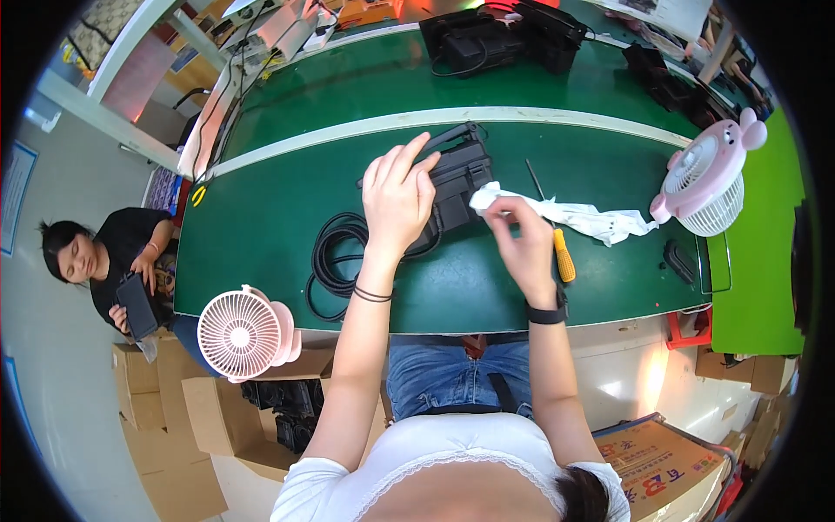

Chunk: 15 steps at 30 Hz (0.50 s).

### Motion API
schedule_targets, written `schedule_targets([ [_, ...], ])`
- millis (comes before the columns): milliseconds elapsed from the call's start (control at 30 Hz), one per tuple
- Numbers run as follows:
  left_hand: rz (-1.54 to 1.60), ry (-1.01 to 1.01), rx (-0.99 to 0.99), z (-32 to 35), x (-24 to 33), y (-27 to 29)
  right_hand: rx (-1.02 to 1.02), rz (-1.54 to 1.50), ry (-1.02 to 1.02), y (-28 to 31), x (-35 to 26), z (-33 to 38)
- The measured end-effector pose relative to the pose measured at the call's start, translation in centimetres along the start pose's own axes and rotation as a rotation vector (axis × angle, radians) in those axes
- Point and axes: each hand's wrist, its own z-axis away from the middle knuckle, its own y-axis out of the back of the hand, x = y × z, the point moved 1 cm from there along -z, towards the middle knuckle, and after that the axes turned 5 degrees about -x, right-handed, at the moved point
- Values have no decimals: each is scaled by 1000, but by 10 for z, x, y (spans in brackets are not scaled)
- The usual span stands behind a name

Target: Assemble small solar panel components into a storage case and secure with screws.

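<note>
A black plastic device (461, 184) with a handle-like bar along its top lies on the green workbench (261, 200). My left hand (398, 196) rests over the device's left side, its fingers stretched out; their underside is hidden. In a pinch, my right hand (520, 239) holds the bunched end of a crumpled white cloth (591, 221) against the device's right edge. The rest of the cloth trails off to the right. Left of the device lies a coiled black cable (326, 261). A screwdriver with a yellow handle (564, 257) lies just right of my right hand.
A pink fan (239, 332) stands at the bench's front left corner, another pink fan (704, 178) at the right. Near that one lies a small black part (678, 262). Black devices (487, 43) sit beyond the white divider (348, 130). A person (130, 252) sits at the left.
</note>
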Motion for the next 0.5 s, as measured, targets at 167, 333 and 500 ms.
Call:
schedule_targets([
  [167, 21, 3, 19, 1, -2, -1, -126, 46, 114, -36, -4, -3],
  [333, 31, 26, 11, -2, -6, -3, -100, 138, 111, -48, -9, -2],
  [500, 29, 44, 16, -5, -7, -4, -149, 253, 66, -50, -8, 2],
])
